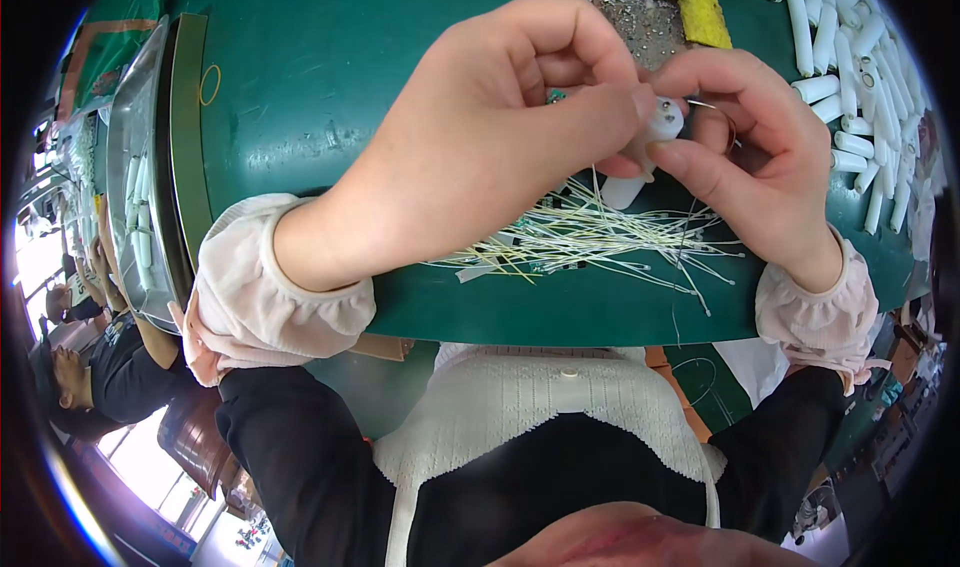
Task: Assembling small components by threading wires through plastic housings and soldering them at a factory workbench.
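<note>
In front of me, both hands meet around a small white end cap (pixel 667 119) with two metal pins on its face. The thumb and fingers of my left hand (pixel 530 117) are pinched together at its left side, and a bit of green circuit board (pixel 556 96) shows behind them. My right hand (pixel 755 152) closes on the cap from the right, thumb below and curled fingers above. A thin wire (pixel 712 105) passes by the right fingers. Just below the hands lies a white tube (pixel 622 193), partly hidden, beside a loose bundle of thin white and yellowish wires (pixel 600 237).
Many white tubes (pixel 850 57) are heaped at the right of the green table (pixel 300 77). Beyond my hands are a yellow sponge (pixel 701 8) and a tray with metal scraps (pixel 635 17). A rubber band (pixel 210 85) lies at left. Another person (pixel 115 367) sits far left.
</note>
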### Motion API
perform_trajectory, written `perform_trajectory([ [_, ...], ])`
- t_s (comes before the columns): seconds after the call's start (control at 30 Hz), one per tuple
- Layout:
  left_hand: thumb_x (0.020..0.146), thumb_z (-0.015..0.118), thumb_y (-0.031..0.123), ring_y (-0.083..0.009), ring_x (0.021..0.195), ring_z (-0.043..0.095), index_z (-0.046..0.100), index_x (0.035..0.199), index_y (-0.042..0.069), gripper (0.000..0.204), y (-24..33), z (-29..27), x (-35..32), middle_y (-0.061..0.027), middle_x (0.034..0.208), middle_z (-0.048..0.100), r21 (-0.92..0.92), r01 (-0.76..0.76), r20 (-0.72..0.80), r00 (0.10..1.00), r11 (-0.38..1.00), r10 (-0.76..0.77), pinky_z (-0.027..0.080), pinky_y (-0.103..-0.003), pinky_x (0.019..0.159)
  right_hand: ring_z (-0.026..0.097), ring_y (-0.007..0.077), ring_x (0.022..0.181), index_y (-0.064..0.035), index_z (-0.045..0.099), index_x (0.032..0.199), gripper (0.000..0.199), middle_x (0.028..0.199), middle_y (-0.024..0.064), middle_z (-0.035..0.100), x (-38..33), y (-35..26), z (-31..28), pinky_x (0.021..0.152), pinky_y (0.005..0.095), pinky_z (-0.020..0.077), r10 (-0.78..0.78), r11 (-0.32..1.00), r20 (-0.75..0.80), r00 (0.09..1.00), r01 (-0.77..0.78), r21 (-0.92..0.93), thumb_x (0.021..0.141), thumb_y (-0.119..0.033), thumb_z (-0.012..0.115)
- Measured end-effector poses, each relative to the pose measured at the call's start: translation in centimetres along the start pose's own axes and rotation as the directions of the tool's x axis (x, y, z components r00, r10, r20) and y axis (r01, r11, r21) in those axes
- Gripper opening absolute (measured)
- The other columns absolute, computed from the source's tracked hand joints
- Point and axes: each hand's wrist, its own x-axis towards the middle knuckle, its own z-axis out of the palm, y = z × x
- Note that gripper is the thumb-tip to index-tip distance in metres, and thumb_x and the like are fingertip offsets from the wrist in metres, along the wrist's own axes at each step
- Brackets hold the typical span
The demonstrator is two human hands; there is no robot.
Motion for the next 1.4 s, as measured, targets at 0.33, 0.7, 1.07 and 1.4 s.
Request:
perform_trajectory([
  [0.33, 0.098, 0.049, 0.02, -0.0115, 0.096, 0.058, 0.05, 0.107, 0.001, 0.021, 3.9, -0.6, 0.1, -0.0107, 0.11, 0.061, -0.047, 0.327, -0.19, 0.925, 0.944, -0.33, 0.049, -0.026, 0.084, 0.034, 0.0, 0.055, 0.004, 0.055, 0.109, 0.034, 0.091, 0.0002, 0.057, -0.1, -0.2, -0.1, 0.051, 0.0153, 0.0283, 0.03, 0.999, 0.012, 0.999, -0.03, 0.026, 0.077, 0.004, 0.068],
  [0.7, 0.09, 0.06, 0.004, -0.0147, 0.088, 0.065, 0.056, 0.102, 0.001, 0.013, 1.4, -1.3, -0.5, -0.009, 0.092, 0.066, 0.03, 0.356, -0.063, 0.933, 0.934, -0.353, 0.052, -0.024, 0.078, 0.038, 0.0002, 0.052, 0.0032, 0.055, 0.104, 0.036, 0.079, 0.0, 0.056, -1.0, 0.1, -0.5, 0.048, 0.0169, 0.0288, -0.085, 0.994, 0.053, 0.995, 0.089, -0.069, 0.072, 0.004, 0.073],
  [1.07, 0.086, 0.064, 0.0, -0.01, 0.082, 0.063, 0.059, 0.099, 0.0, 0.014, 2.1, -0.5, -0.2, -0.005, 0.087, 0.065, -0.066, 0.243, 0.006, 0.97, 0.968, -0.244, 0.051, -0.022, 0.076, 0.036, 0.0018, 0.048, 0.0024, 0.048, 0.104, 0.036, 0.065, -0.0046, 0.044, -0.9, -1.3, -0.9, 0.049, 0.0187, 0.0282, 0.051, 0.966, 0.078, 0.996, -0.069, 0.25, 0.083, -0.02, 0.066],
  [1.4, 0.082, 0.066, -0.003, -0.0127, 0.081, 0.066, 0.061, 0.094, -0.002, 0.013, 1.9, 0.4, -0.3, -0.0083, 0.086, 0.067, 0.045, 0.219, 0.041, 0.975, 0.975, -0.221, 0.053, -0.021, 0.075, 0.048, 0.0019, 0.056, 0.0049, 0.058, 0.101, 0.015, 0.091, 0.0051, 0.059, 0.0, -0.3, -1.0, 0.05, 0.0154, 0.0364, -0.269, 0.961, 0.021, 0.963, 0.266, 0.079, 0.087, 0.0, 0.058],
])
